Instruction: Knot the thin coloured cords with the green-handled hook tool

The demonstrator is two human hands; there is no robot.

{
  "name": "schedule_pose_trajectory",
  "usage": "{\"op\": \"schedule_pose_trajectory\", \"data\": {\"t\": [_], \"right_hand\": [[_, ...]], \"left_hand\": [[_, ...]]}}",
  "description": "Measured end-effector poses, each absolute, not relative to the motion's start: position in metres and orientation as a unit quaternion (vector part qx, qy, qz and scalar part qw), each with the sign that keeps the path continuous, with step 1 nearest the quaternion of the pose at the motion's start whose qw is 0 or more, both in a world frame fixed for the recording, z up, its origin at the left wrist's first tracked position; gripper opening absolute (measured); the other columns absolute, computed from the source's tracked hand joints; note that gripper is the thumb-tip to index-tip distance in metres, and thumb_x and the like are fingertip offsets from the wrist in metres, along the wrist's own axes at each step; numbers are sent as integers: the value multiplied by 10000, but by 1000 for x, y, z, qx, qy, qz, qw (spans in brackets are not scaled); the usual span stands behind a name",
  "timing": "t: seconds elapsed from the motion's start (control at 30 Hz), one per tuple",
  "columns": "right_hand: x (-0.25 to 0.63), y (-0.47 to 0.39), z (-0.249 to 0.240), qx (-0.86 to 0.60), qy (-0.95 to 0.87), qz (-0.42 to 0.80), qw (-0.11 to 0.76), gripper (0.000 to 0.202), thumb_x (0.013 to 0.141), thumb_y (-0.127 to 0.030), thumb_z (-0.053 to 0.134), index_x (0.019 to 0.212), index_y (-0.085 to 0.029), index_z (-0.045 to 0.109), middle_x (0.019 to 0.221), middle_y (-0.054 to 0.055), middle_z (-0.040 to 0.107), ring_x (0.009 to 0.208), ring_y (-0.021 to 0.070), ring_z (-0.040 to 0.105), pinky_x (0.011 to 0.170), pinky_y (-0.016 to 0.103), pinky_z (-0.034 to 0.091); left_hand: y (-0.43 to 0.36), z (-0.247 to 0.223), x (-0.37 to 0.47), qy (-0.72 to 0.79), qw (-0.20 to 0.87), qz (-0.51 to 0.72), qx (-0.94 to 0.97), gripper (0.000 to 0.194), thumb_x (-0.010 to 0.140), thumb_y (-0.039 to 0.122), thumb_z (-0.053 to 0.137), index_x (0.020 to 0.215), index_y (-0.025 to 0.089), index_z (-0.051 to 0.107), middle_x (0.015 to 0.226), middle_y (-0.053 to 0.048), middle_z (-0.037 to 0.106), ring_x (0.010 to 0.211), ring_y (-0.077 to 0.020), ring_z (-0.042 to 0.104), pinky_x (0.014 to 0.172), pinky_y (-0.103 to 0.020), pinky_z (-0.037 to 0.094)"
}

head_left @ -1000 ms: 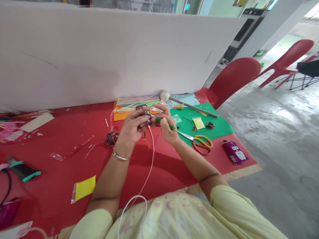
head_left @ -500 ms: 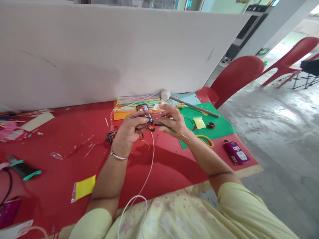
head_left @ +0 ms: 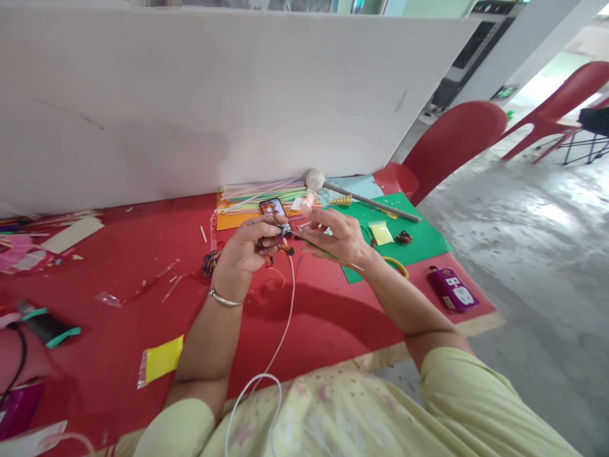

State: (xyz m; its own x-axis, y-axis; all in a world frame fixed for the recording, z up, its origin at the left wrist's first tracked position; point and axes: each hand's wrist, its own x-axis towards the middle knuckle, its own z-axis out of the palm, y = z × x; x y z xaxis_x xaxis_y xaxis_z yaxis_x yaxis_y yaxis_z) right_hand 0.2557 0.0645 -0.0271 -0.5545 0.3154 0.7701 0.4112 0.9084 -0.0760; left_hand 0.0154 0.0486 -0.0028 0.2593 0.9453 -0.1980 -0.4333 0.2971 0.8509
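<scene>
My left hand [head_left: 252, 244] is closed in a pinch on a small piece of dark yarn work [head_left: 285, 249] with purple and orange strands. To its right, my right hand [head_left: 339, 236] has its fingers closed round a slim green crochet hook [head_left: 328, 252], whose thin pale end sticks out near the wrist. The hook's front end points at the yarn work; whether it touches is too small to tell. Beside my left wrist rests a ball of dark multicoloured yarn [head_left: 210, 262]. A phone [head_left: 275, 208] with a lit screen lies just beyond my hands.
Pale pipe cleaners [head_left: 257, 189] lie at the back, by a white board [head_left: 190, 108]. On the green sheet [head_left: 423, 251] are a yellow packet [head_left: 380, 233] and a grey stick [head_left: 371, 202]. A white cable [head_left: 291, 304] crosses the red table [head_left: 309, 336]; cutters [head_left: 50, 327] lie left.
My right hand has turned and its fingers have drawn in over the hook, showing more of its back. More of the phone is visible. My left hand stays almost in place.
</scene>
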Motion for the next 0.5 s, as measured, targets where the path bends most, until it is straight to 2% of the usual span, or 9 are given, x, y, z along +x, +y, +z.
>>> {"op": "schedule_pose_trajectory", "data": {"t": [0.1, 0.3, 0.4, 0.5], "right_hand": [[258, 61, -15, -215, -894, -36, 390, 211, 934, -463, 779, 1035, -278, 779, 1248, 95, 747, 921, 221, 715, 787, 401, 643], [263, 51, 6, -160, -910, -94, 370, 88, 950, -381, 775, 963, -296, 761, 1280, 50, 758, 888, 199, 681, 716, 370, 616], [267, 50, 10, -168, -915, -1, 366, 112, 976, -382, 742, 1002, -282, 786, 1384, 67, 705, 1009, 216, 695, 829, 401, 642], [271, 52, 8, -163, -890, 171, 390, 201, 1009, -406, 686, 1052, -256, 814, 1529, 95, 599, 1154, 234, 675, 923, 418, 640]], "left_hand": [[48, -2, 15, 377, 711, 475, 355, 261, 517, 152, 788, 776, 126, 804, 539, 29, 559, 415, -20, 321, 409, -169, 249], [45, 0, 17, 379, 710, 454, 382, 234, 509, 146, 785, 741, 144, 818, 524, 28, 572, 408, -19, 331, 415, -178, 289], [45, -2, 16, 372, 714, 447, 390, 223, 512, 139, 799, 733, 155, 827, 478, 42, 529, 413, -26, 340, 424, -174, 305], [46, -5, 15, 365, 719, 434, 401, 208, 517, 122, 798, 720, 151, 831, 473, 27, 547, 422, -38, 376, 429, -177, 322]]}}
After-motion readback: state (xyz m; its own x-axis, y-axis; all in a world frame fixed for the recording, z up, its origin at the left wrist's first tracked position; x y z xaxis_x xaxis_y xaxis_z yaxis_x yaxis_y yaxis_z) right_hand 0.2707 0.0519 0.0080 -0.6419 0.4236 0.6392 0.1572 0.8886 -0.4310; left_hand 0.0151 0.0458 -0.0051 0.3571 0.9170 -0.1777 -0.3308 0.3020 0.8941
